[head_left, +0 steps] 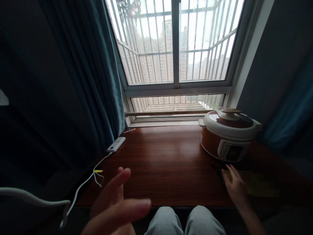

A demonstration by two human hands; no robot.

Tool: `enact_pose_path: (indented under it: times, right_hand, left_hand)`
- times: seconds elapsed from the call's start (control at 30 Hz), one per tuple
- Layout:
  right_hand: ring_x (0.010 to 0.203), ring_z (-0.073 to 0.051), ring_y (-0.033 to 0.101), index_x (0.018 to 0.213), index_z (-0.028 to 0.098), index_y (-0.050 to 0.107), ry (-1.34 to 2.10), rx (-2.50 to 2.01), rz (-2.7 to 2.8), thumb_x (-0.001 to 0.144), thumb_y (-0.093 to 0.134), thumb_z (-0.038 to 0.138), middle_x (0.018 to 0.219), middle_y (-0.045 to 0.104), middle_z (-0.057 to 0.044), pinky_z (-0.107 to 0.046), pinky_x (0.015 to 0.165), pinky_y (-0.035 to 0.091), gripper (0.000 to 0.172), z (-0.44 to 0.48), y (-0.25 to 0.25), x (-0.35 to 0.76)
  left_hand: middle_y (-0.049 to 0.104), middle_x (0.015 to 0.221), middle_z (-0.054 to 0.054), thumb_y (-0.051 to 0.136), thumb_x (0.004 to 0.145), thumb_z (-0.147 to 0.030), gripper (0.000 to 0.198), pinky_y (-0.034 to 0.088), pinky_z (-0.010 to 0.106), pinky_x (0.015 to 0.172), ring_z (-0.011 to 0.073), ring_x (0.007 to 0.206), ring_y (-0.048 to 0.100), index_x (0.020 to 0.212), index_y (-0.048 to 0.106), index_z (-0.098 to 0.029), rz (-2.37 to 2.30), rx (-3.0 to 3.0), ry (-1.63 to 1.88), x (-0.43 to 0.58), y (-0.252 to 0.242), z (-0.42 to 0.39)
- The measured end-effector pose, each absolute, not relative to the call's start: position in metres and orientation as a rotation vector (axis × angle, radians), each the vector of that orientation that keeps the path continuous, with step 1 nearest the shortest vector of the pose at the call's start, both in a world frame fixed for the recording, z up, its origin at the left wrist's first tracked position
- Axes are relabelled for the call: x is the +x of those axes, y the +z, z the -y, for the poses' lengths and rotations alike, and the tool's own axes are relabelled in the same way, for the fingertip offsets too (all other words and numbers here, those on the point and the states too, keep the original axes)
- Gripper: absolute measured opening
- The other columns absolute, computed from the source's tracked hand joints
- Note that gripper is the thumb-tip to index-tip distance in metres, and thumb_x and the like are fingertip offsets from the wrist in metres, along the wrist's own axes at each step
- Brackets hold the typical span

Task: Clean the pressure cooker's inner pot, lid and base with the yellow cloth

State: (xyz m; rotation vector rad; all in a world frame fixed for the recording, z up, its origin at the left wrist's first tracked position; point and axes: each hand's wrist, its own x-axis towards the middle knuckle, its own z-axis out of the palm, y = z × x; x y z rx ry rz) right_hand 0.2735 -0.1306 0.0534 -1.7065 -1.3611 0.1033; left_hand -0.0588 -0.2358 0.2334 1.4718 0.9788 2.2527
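Note:
My left hand (117,209) is close to the camera at the lower left, slightly blurred. Its thumb and fingers are stretched out and apart, holding nothing. Over the right part of the brown wooden table (161,163), my right hand (235,186) reaches forward with fingers extended. It rests at the left end of a dim, flat yellowish thing (261,183) with a dark edge; shadow and blur hide what kind it is. Just beyond that hand stands a brown and white electric cooker (227,138), its lid on and its control panel facing me.
A white power strip (116,144) lies at the table's left edge, its white cable (81,186) running down left with a yellow tag (98,171). Blue curtains (97,65) hang at the left. A barred window (174,49) stands behind the table. My knees (166,220) are under its front edge.

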Motion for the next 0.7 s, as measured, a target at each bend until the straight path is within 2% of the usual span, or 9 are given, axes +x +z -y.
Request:
enact_pose_path:
  times: [0.07, 0.13, 0.2, 0.3, 0.4, 0.5, 0.6, 0.7]
  right_hand:
    - [0.111, -0.028, 0.052, 0.112, 0.017, 0.059, 0.303, -1.479, 1.311, 0.084, 0.038, 0.053, 0.119, 0.058, -0.013, -0.041, 0.095, 0.039, 0.051, 0.126, 0.1, 0.226]
    - [0.105, -0.026, 0.056, 0.107, 0.021, 0.063, 0.46, -1.284, 1.263, 0.086, 0.038, 0.049, 0.111, 0.063, -0.008, -0.036, 0.088, 0.043, 0.043, 0.122, 0.14, 0.182]
    - [0.096, -0.024, 0.06, 0.099, 0.021, 0.066, 0.536, -1.094, 1.198, 0.088, 0.037, 0.047, 0.101, 0.067, -0.006, -0.033, 0.081, 0.045, 0.041, 0.115, 0.161, 0.147]
    - [0.08, -0.021, 0.063, 0.08, 0.019, 0.068, 0.65, -0.97, 1.158, 0.088, 0.037, 0.046, 0.081, 0.069, -0.005, -0.031, 0.074, 0.045, 0.042, 0.099, 0.152, 0.118]
    - [0.064, -0.018, 0.061, 0.069, 0.019, 0.063, 0.822, -1.069, 1.13, 0.083, 0.047, 0.048, 0.066, 0.065, -0.004, -0.03, 0.064, 0.046, 0.036, 0.08, 0.119, 0.108]
    - [0.049, -0.014, 0.053, 0.068, 0.019, 0.06, 1.034, -1.104, 1.033, 0.071, 0.061, 0.051, 0.057, 0.06, 0.0, -0.025, 0.048, 0.041, 0.032, 0.068, 0.1, 0.11]
    - [0.034, -0.007, 0.034, 0.058, 0.019, 0.051, 1.228, -1.017, 0.905, 0.06, 0.067, 0.056, 0.039, 0.042, 0.006, -0.02, 0.035, 0.025, 0.04, 0.064, 0.099, 0.116]
    - [0.029, -0.003, 0.018, 0.05, 0.02, 0.039, 1.473, -0.899, 0.809, 0.056, 0.065, 0.064, 0.033, 0.027, 0.01, -0.018, 0.031, 0.012, 0.051, 0.063, 0.101, 0.117]
  left_hand:
    - [0.065, 0.086, -0.004, 0.061, 0.073, -0.041, 0.011, 0.035, 0.046, 0.104, 0.0256, 0.106, 0.054, 0.075, 0.068, -0.033, -0.833, 1.708, 2.435, -0.024, 0.247, 0.224]
    - [0.063, 0.1, 0.0, 0.059, 0.077, -0.039, 0.018, 0.035, 0.048, 0.102, 0.0277, 0.112, 0.049, 0.087, 0.069, -0.028, -0.824, 1.615, 2.414, 0.002, 0.251, 0.205]
    - [0.062, 0.103, 0.003, 0.057, 0.08, -0.034, 0.018, 0.036, 0.046, 0.1, 0.0277, 0.112, 0.05, 0.092, 0.067, -0.025, -0.836, 1.494, 2.288, 0.014, 0.239, 0.18]
    - [0.065, 0.1, 0.006, 0.061, 0.078, -0.032, 0.016, 0.04, 0.038, 0.095, 0.0259, 0.105, 0.054, 0.087, 0.069, -0.021, -0.926, 1.387, 1.999, 0.014, 0.195, 0.135]
    - [0.067, 0.092, 0.008, 0.067, 0.071, -0.039, 0.025, 0.045, 0.033, 0.085, 0.0252, 0.095, 0.059, 0.084, 0.069, -0.018, -0.984, 1.18, 1.7, 0.013, 0.144, 0.095]
    - [0.068, 0.09, 0.01, 0.066, 0.068, -0.051, 0.039, 0.047, 0.031, 0.073, 0.0232, 0.083, 0.063, 0.086, 0.067, -0.016, -0.929, 0.926, 1.447, 0.019, 0.107, 0.073]
    - [0.067, 0.098, 0.012, 0.065, 0.064, -0.06, 0.052, 0.047, 0.028, 0.064, 0.0211, 0.076, 0.063, 0.089, 0.068, -0.015, -0.833, 0.816, 1.296, 0.027, 0.09, 0.065]
    - [0.067, 0.097, 0.013, 0.065, 0.061, -0.063, 0.06, 0.045, 0.025, 0.057, 0.0189, 0.069, 0.063, 0.095, 0.068, -0.014, -0.803, 0.79, 1.211, 0.033, 0.086, 0.066]
